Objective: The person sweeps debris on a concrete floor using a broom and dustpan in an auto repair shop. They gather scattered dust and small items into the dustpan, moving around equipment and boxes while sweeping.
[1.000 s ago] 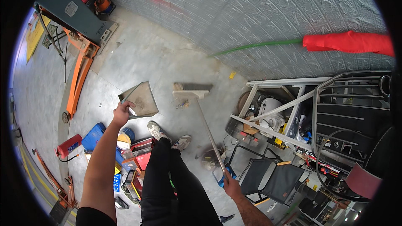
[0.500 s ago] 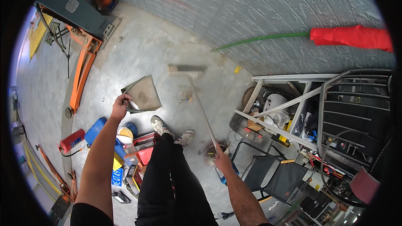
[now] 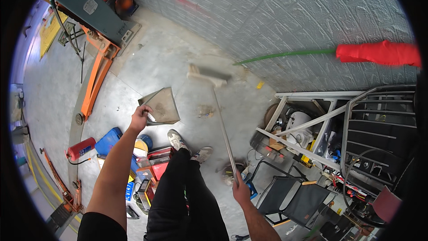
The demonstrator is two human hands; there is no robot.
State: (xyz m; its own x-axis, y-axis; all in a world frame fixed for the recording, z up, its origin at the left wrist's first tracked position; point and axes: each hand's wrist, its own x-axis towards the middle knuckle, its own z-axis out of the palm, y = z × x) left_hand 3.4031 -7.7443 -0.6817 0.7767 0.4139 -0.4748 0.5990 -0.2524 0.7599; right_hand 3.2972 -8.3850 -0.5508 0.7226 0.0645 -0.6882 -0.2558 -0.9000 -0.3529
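Note:
My left hand [image 3: 141, 117] is closed around the near-left side of a grey dustpan [image 3: 165, 107], just in front of my shoes; dust shows on its inner face. In my right hand [image 3: 240, 189] is the long handle of a broom [image 3: 224, 136], which slants away toward the wall. The pale broom head [image 3: 207, 77] is motion-blurred and lies beyond a small heap of dirt [image 3: 206, 110]; I cannot tell whether it touches the floor. That heap sits to the right of the dustpan, apart from it.
Toolboxes and a red fire extinguisher [image 3: 81, 148] stand left of my legs. A folding chair [image 3: 290, 196] and a cluttered metal frame [image 3: 321, 125] fill the right side. An orange lift arm [image 3: 98, 80] stands far left. A textured grey wall [image 3: 267, 22] bounds the floor.
The whole view has shifted slightly. Relative to the dirt, the broom head is a little farther off, toward the wall. Both hands keep their hold; the dustpan stays in about the same place.

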